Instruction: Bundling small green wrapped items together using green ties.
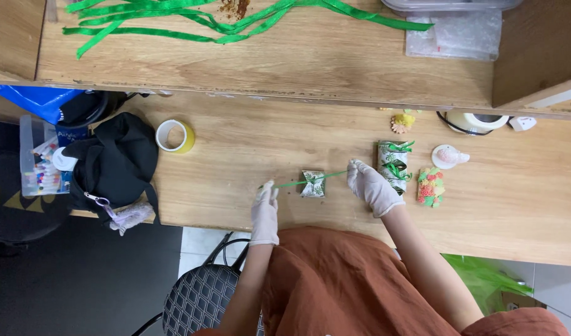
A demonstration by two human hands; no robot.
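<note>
A person in a rust-brown garment sits at a long pale wooden table (pixel 516 205), both hands in thin white gloves. The left hand (pixel 265 208) pinches one end of a thin green ribbon (pixel 298 182) between its fingertips, near the table's near edge. The right hand (pixel 371 185) pinches the other end, so the ribbon runs taut between the two hands. In the middle of that line sits a small packet wrapped in green-and-white leaf-patterned paper (pixel 313 184), with the ribbon tied around it; the packet rests on the table between the hands.

Just right of the right hand stands a stack of similar leaf-patterned packets bound with green ribbon (pixel 394 165). Further right lie a cluster of small orange, green and yellow sweets or beads (pixel 430 186) and a white tape dispenser with a pink part (pixel 448 156). To the left, well apart from the hands, sits a roll of yellow tape (pixel 175 135), and beyond it a black cloth bag (pixel 114 163) at the table's left end. On the far shelf, loose strips of bright green ribbon (pixel 192 18) lie spread out.
</note>
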